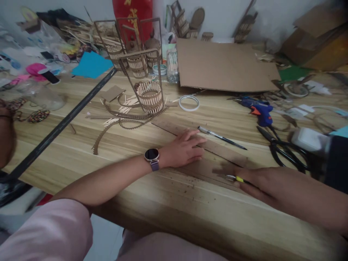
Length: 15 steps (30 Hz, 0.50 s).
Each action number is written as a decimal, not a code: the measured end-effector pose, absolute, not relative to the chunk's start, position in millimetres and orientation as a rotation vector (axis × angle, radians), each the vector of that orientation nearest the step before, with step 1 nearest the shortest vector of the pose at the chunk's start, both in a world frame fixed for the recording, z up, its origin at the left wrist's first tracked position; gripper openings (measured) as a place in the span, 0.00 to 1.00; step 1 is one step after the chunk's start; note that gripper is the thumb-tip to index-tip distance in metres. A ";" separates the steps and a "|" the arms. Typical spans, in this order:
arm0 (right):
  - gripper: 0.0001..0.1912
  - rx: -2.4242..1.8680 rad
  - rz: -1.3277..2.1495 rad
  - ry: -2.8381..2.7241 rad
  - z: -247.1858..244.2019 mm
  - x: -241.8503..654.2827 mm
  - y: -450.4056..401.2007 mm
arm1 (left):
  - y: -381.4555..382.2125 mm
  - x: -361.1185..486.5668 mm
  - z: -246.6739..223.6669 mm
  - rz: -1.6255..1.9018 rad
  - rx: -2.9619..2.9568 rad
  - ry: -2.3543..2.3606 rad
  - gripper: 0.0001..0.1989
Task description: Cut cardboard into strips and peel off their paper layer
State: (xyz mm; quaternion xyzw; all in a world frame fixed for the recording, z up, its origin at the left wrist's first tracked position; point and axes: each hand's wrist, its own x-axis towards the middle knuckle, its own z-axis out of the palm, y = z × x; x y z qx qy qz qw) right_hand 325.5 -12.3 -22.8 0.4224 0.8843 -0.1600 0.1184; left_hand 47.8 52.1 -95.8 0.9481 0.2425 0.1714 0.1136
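My left hand [187, 148] lies flat with its fingers spread on a long piece of brown cardboard [208, 169], and a watch [151, 156] is on that wrist. A dark line runs along the cardboard. At the cardboard's right end, my right hand [254, 177], partly smeared by motion, is closed around a craft knife [239, 179] with a metal tip and a yellow collar. Just beyond my left hand rests a black pen [223, 137]. Small brown crumbs are scattered on the tabletop near the cardboard's front edge.
A stick basket [150, 98] with a tall handle stands among loose sticks and curved cardboard strips. Beyond are a tape roll [189, 103] and a large cardboard sheet [225, 65]. On the right lie a blue glue gun [258, 110] and black scissors [288, 150]. Someone's arm [7, 136] shows at far left.
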 end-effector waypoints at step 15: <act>0.11 1.117 -0.201 2.583 -37.4 243.8 -11.6 | 53.2 48.6 -96.9 0.494 2.804 0.736 0.10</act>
